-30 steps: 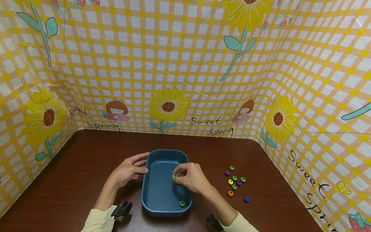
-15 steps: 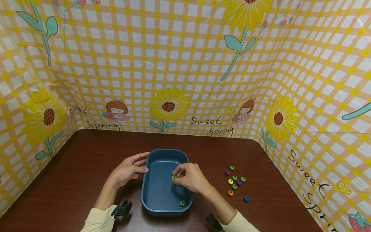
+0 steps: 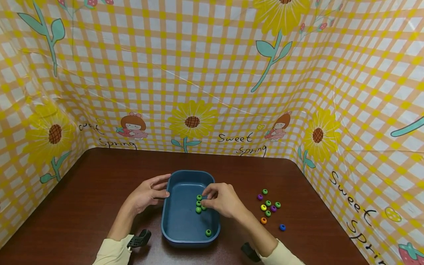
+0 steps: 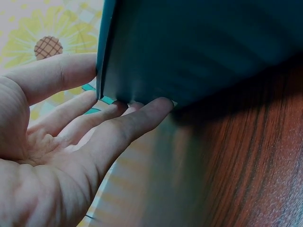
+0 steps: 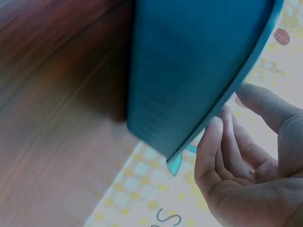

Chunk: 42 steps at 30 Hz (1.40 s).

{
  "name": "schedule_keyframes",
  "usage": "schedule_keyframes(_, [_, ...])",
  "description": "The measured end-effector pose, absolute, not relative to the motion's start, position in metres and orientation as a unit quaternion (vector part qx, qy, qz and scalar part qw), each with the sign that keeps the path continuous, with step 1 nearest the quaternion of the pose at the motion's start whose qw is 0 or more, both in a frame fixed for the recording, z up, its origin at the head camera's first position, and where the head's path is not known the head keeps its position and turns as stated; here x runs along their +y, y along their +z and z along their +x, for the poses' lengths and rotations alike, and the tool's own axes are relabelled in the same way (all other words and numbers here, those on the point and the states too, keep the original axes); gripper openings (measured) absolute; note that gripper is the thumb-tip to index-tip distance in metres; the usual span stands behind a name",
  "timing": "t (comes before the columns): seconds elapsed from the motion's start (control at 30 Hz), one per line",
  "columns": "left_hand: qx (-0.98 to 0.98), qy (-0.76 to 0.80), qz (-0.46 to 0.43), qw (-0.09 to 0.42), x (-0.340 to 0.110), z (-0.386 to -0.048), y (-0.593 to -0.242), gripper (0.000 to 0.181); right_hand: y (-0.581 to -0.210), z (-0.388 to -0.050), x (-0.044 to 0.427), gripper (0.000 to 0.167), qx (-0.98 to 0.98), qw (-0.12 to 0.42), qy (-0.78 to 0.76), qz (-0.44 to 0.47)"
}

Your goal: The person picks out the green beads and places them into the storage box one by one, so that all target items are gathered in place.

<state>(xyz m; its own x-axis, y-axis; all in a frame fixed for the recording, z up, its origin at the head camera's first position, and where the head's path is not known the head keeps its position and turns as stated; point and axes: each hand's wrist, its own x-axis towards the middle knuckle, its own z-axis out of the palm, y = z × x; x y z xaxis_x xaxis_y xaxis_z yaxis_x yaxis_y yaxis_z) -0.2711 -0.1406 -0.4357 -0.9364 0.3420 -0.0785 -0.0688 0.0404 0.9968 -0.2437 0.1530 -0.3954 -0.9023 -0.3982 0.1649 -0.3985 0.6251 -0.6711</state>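
Observation:
A blue rectangular tub (image 3: pixel 180 221) stands on the table. My left hand (image 3: pixel 149 195) rests against its left side, the fairly straight fingers and thumb touching the outer wall, as the left wrist view also shows. Over the tub's right side is my right hand (image 3: pixel 223 200), thumb and index finger apart. Several green beads lie under its fingertips, among them a green bead (image 3: pixel 198 210) and another green bead (image 3: pixel 199 197); one is partly covered by the thumb. A separate green bead (image 3: pixel 208 232) sits near the tub's front right corner. The tub's rim hides some right fingertips in the right wrist view.
Right of the tub, several loose beads lie on the brown table (image 3: pixel 116 169): green, purple, a yellow bead (image 3: pixel 263 208), an orange bead (image 3: pixel 263 221) and a blue bead (image 3: pixel 282 227). A checked sunflower cloth (image 3: pixel 215 73) surrounds the table at the back and sides.
Green beads have come out of my right fingers onto the tub floor. That hand has shifted slightly right and its fingertips have parted. My left hand has stayed in place.

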Motion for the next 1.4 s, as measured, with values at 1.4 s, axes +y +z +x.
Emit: schedule_keyframes(1.4, [0.699, 0.689, 0.114, 0.154, -0.141, -0.272, -0.437, 0.07, -0.406, -0.226, 0.322, 0.028, -0.958, -0.012, 0.283, 0.032])
